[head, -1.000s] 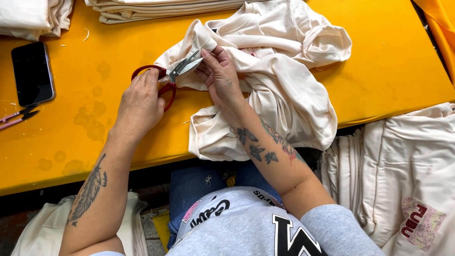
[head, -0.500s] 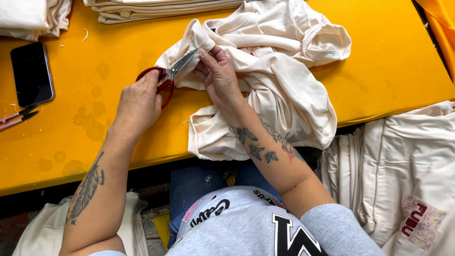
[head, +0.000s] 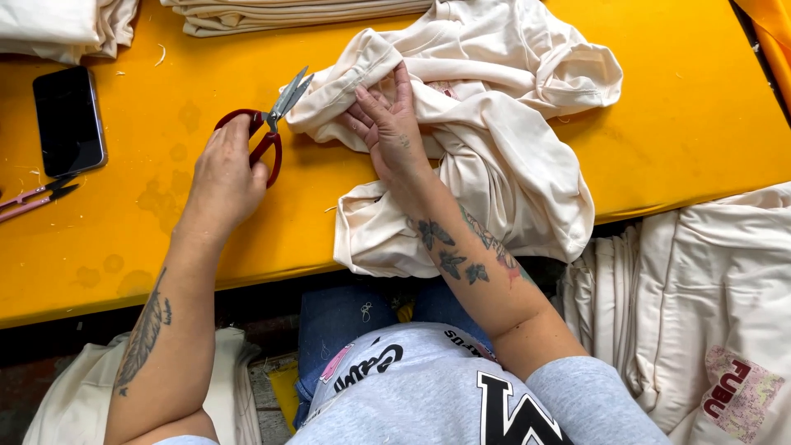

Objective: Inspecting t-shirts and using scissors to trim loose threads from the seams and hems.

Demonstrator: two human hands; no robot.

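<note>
A crumpled cream garment [head: 494,124] lies on the yellow table [head: 165,239]. My right hand [head: 387,124] presses flat on a folded edge of it, fingers spread. My left hand [head: 227,177] grips red-handled scissors [head: 272,124], whose short metal blades point up and right, tips just left of the garment's edge and apart from the cloth.
A black phone [head: 68,119] lies at the table's left, pink thread snips [head: 33,198] below it. Folded cream cloth [head: 288,12] is stacked at the far edge. More cream garments [head: 709,305] hang at the right below the table, and another pile [head: 74,395] at lower left.
The scissors have drawn back to the left, off the garment's edge. My right hand has flattened on the fold.
</note>
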